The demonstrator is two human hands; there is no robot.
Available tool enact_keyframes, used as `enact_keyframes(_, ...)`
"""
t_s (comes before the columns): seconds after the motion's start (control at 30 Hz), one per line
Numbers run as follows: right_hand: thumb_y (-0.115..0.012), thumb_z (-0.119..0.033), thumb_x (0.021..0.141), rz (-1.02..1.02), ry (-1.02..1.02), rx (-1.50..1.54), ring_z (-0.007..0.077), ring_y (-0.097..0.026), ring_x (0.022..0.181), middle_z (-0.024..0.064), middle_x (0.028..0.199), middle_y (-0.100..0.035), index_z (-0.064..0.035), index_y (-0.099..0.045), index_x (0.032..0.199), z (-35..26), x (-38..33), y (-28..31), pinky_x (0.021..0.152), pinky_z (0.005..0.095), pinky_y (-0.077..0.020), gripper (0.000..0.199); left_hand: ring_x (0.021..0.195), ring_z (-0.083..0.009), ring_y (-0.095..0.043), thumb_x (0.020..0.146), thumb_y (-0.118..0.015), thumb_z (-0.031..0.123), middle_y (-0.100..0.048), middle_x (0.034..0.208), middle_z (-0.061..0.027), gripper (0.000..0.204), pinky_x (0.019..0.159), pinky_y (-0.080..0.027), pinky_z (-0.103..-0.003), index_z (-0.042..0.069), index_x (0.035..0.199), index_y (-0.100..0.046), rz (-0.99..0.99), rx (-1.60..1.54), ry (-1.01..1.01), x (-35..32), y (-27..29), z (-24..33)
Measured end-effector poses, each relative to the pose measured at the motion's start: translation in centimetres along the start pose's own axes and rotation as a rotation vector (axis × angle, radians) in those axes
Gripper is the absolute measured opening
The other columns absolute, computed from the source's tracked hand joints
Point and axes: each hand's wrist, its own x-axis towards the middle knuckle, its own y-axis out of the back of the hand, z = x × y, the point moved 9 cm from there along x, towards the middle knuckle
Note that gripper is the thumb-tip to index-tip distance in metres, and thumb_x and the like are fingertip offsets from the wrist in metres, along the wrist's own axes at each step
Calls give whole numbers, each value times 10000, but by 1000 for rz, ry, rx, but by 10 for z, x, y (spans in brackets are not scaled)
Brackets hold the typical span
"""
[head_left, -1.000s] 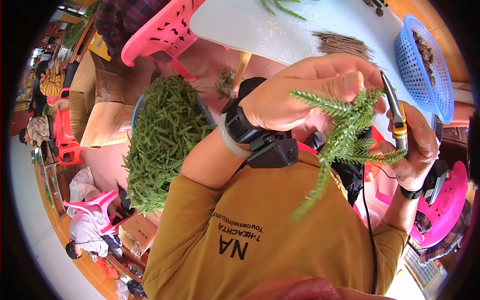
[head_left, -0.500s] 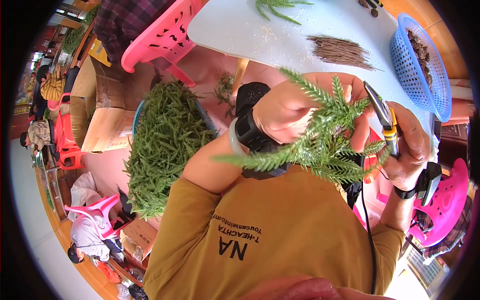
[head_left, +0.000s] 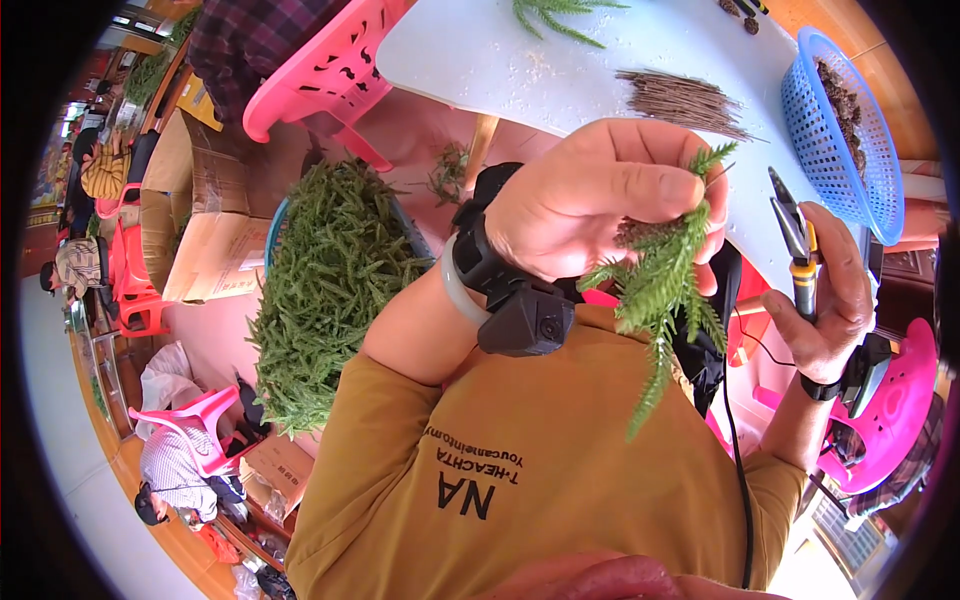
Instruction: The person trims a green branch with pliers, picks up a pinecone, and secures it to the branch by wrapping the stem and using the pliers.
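My left hand point(head_left: 605, 195) pinches a green artificial pine sprig point(head_left: 665, 280) between thumb and fingers, in front of my chest. The sprig's longest frond hangs downward, and a small brown clump point(head_left: 640, 233) shows beside my palm, too hidden to name surely. To the right, my right hand point(head_left: 835, 300) is closed around a pair of pliers point(head_left: 803, 280) with yellow and dark handles. Their metal jaws point up, apart from the sprig. Both wrists wear black straps carrying small devices.
Beyond my hands, a white table point(head_left: 480, 60) holds a bundle of brown stems point(head_left: 685, 103), a green sprig point(head_left: 560, 15) and a blue basket point(head_left: 880, 190) of brown pieces. At left stand a heaped tub of greenery point(head_left: 335, 300), a cardboard box point(head_left: 215, 250) and a pink chair point(head_left: 310, 70).
My left hand has turned the sprig so its fronds now hang down rather than spread sideways. The pliers, held at the sprig earlier, have moved away to the right.
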Motion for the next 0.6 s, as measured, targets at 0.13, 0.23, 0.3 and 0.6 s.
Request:
enact_keyframes(0.13, -709, -25, 512, -64, 45, -9, 195, -545, 894, 155, 1064, -567, 41, -549, 1125, -9, 2, 2, 736, 279, -419, 637, 785, -205, -523, 855, -541, 258, -479, 827, -91, 261, 760, -458, -416, 2, 887, -509, 24, 5, -27, 1, 0, 4)
enact_keyframes(0.23, -708, -34, 510, -120, 50, -23, 184, -544, 885, 151, 1058, -570, 39, -558, 1114, -14, 3, -1, 718, 268, -415, 627, 778, -203, -521, 852, -543, 241, -480, 837, -96, 243, 742, -438, -392, 2, 881, -511, 15, 30, -32, 2, 1, 5)
enact_keyframes(0.3, -710, -40, 509, -134, 42, -13, 176, -542, 864, 146, 1051, -573, 37, -563, 1106, -11, 6, -5, 700, 260, -411, 620, 774, -202, -520, 850, -544, 233, -481, 842, -98, 234, 733, -428, -379, 2, 878, -512, 21, 50, -42, 1, 1, 6)
enact_keyframes(0.6, -723, -69, 504, -188, 64, 24, 180, -541, 830, 141, 1037, -578, 41, -565, 1098, -11, 14, -9, 683, 261, -407, 625, 737, -204, -524, 818, -574, 159, -506, 832, -121, 199, 697, -414, -347, -10, 897, -507, 51, 105, -88, -2, 0, 11)
